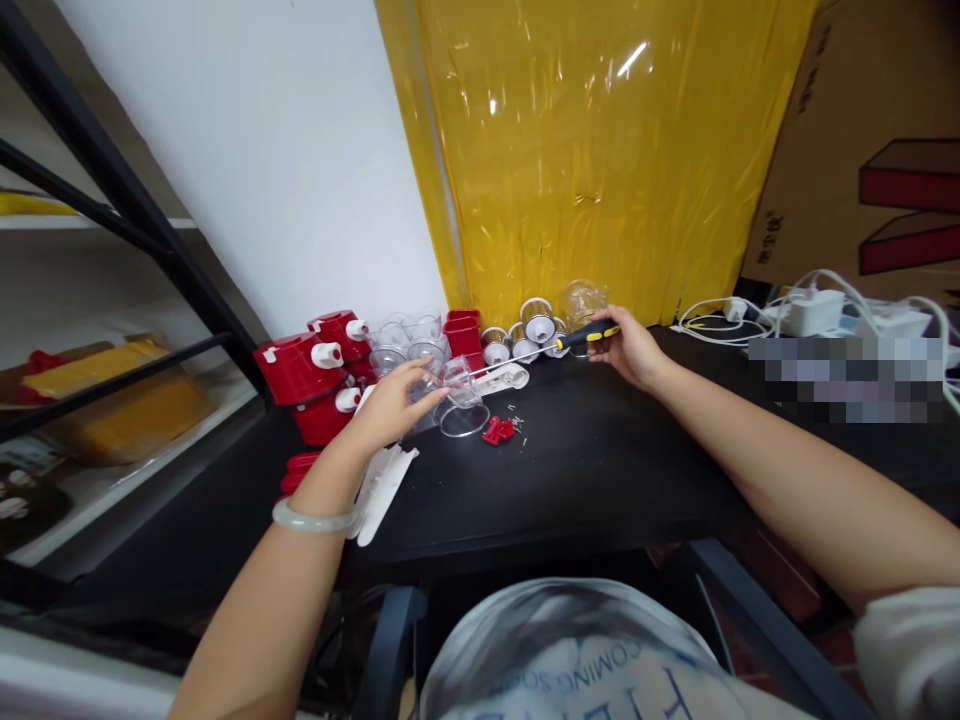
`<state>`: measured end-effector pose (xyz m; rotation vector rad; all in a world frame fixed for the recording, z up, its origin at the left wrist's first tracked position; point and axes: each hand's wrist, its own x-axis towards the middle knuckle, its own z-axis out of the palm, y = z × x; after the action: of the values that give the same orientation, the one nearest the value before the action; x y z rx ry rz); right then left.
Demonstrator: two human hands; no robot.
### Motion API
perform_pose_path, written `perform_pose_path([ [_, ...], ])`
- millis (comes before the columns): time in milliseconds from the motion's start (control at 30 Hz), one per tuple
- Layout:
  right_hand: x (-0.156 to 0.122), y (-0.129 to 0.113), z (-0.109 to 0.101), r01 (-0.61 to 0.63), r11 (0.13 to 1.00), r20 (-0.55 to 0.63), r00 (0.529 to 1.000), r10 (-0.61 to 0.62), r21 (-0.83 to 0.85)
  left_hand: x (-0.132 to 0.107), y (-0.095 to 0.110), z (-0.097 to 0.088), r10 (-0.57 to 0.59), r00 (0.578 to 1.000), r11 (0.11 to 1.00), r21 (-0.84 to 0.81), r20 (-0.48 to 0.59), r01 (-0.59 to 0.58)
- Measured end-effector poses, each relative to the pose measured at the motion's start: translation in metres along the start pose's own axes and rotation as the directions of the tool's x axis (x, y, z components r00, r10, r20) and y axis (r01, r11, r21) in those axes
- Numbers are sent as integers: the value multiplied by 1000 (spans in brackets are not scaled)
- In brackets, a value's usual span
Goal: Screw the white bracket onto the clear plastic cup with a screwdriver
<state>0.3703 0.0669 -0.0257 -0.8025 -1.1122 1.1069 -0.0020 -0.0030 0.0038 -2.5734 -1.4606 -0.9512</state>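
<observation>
Nearest: a grey shirt with pale lettering fills the bottom of the head view, above a dark chair frame.
Left wrist: a pale jade bangle (313,518) rings it, just over two white plastic strips (382,488) lying on the black table (600,480).
Left hand (390,405): fingers wrapped around a clear plastic cup part (459,385), pinning it on its side against the table; its round clear rim (463,420) rests just below.
Small parts: a little red clip (496,431) and a few scattered screws (517,425) lie just right of the rim.
Right hand (628,347): clenched on the yellow-and-black handle of a screwdriver (586,336); the thin shaft runs left, and its tip meets the clear part beside a white bracket (510,378).
Doing it well: my judgement is that the shaft should stay in line with the screw, the left hand should brace the part so it cannot roll, and pressure should be light, since thin clear plastic may crack.
Left of the work: red housings with white caps (311,370), stacked near clear cups (409,340).
Further back: a red tub (463,335), then metal-rimmed clear pieces (536,325) by the yellow plastic curtain (600,150).
Far right: white chargers and cables (814,305), a cardboard box (885,150) behind.
</observation>
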Motion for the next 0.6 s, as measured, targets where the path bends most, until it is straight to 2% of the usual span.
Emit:
perform_pose_path([
  [200, 4, 4, -3, 67, 981, -29, 997, -73, -181, 0, -2, 0, 11, 1000, 1000, 18, -6, -11],
  [433, 0, -1, 1, 31, 1000, -14, 999, -31, 4, 0, -6, 3, 17, 1000, 1000, 4, 2, -17],
  [600, 7, 7, -6, 80, 995, 8, 997, -80, -55, 1, -4, 2, 24, 1000, 1000, -6, 2, -24],
])
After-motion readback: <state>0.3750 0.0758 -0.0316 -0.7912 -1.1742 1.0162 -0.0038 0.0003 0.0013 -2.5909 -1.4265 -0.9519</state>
